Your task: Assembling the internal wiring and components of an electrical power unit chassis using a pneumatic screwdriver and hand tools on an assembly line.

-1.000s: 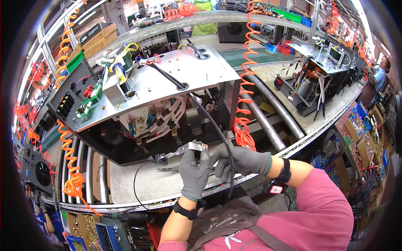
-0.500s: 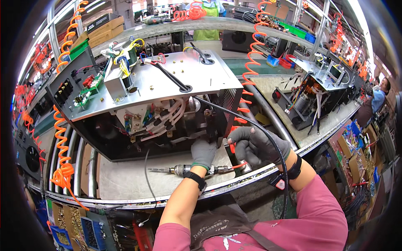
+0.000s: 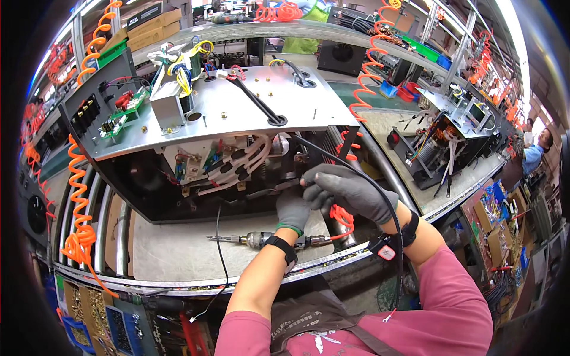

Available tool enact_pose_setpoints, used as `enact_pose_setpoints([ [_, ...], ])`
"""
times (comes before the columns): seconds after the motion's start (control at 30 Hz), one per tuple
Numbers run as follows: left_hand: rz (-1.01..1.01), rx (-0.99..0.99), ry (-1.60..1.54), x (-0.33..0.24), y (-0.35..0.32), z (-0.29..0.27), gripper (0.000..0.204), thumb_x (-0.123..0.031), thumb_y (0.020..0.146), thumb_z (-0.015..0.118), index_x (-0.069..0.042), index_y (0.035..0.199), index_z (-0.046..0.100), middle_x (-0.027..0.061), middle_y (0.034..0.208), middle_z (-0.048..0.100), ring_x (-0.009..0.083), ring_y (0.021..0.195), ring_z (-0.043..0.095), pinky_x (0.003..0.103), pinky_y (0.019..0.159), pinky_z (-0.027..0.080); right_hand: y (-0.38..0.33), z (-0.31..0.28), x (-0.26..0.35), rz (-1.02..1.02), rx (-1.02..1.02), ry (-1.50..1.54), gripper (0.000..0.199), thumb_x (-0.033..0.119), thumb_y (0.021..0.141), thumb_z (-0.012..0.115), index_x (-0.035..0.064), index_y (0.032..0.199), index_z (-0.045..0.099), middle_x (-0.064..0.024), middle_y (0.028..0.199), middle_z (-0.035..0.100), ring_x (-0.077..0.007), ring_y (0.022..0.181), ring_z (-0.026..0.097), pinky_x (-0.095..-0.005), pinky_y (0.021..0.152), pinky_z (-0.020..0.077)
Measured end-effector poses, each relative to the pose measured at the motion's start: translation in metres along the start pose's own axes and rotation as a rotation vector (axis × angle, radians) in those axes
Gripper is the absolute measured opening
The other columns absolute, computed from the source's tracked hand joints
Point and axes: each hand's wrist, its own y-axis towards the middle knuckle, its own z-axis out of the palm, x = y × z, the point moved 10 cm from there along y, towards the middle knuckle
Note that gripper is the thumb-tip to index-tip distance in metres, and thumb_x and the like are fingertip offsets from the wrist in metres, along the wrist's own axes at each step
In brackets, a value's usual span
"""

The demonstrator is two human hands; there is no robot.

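A large metal-framed electrical unit (image 3: 202,133) with a silver top plate stands in front of me. My left hand (image 3: 293,211), in a grey glove, reaches into the lower right of its open front. Its fingertips are hidden among dark parts there. Close beside it, my gloved right hand (image 3: 351,188) is closed with the fingers curled; what they hold, if anything, I cannot make out. A thick black cable (image 3: 373,180) runs from the unit across my right wrist and down. Below my left hand, a power screwdriver (image 3: 256,240) with a long bit lies on a pale board (image 3: 172,252).
Coiled orange air hoses (image 3: 77,202) hang at both sides. Metal rollers (image 3: 123,231) lie left of the board. A second, partly assembled unit (image 3: 442,145) stands at the right. Bins of small screws (image 3: 122,329) are at lower left; a person (image 3: 537,154) is at far right.
My right hand has moved left to the unit's front opening, beside my left hand. My left hand stays at the lower opening. The view has shifted slightly.
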Motion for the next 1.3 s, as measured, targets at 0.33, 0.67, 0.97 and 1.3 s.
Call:
enact_pose_setpoints([
  [0.33, 0.027, 0.027, 0.527, -0.02, -0.009, 0.003, 0.038, -0.04, 0.075, 0.066, -0.008, 0.096, 0.066, 0.0102, 0.093, 0.067, 0.0299, 0.082, 0.065, 0.039, 0.073, 0.053, 0.067, -0.006, -0.009, -0.042, -0.152, -0.892, 0.034, 0.031, 0.086, 0.054, 0.0044, 0.106, 0.061, -0.0169, 0.088, 0.065, -0.0257, 0.077, 0.063, -0.0366, 0.072, 0.0498],
  [0.67, 0.201, -0.197, 0.559, -0.016, -0.02, 0.01, 0.029, -0.035, 0.08, 0.057, -0.009, 0.086, 0.069, 0.0108, 0.087, 0.069, 0.0281, 0.082, 0.066, 0.039, 0.073, 0.051, 0.132, 0.031, -0.061, 0.049, 0.204, -1.691, 0.032, 0.032, 0.077, 0.057, 0.0097, 0.098, 0.068, -0.0149, 0.092, 0.067, -0.0323, 0.089, 0.064, -0.0441, 0.079, 0.0493],
  [0.97, 0.075, -0.07, 0.236, -0.036, -0.018, -0.008, 0.031, -0.036, 0.078, 0.063, -0.006, 0.081, 0.068, 0.0152, 0.08, 0.067, 0.0328, 0.075, 0.065, 0.039, 0.068, 0.052, 0.144, 0.014, -0.06, 0.054, 0.365, -1.639, 0.035, 0.03, 0.079, 0.055, 0.0099, 0.106, 0.065, -0.0166, 0.101, 0.065, -0.0327, 0.095, 0.062, -0.043, 0.084, 0.0481],
  [1.3, 0.08, 0.027, 0.169, -0.004, 0.004, 0.001, 0.043, -0.042, 0.087, 0.051, -0.008, 0.112, 0.062, 0.0164, 0.111, 0.063, 0.0336, 0.104, 0.058, 0.04, 0.089, 0.045, 0.142, 0.026, -0.049, 0.035, 0.399, -1.777, 0.039, 0.04, 0.086, 0.047, 0.0118, 0.105, 0.066, -0.0132, 0.106, 0.065, -0.0323, 0.1, 0.06, -0.0422, 0.088, 0.0468],
])
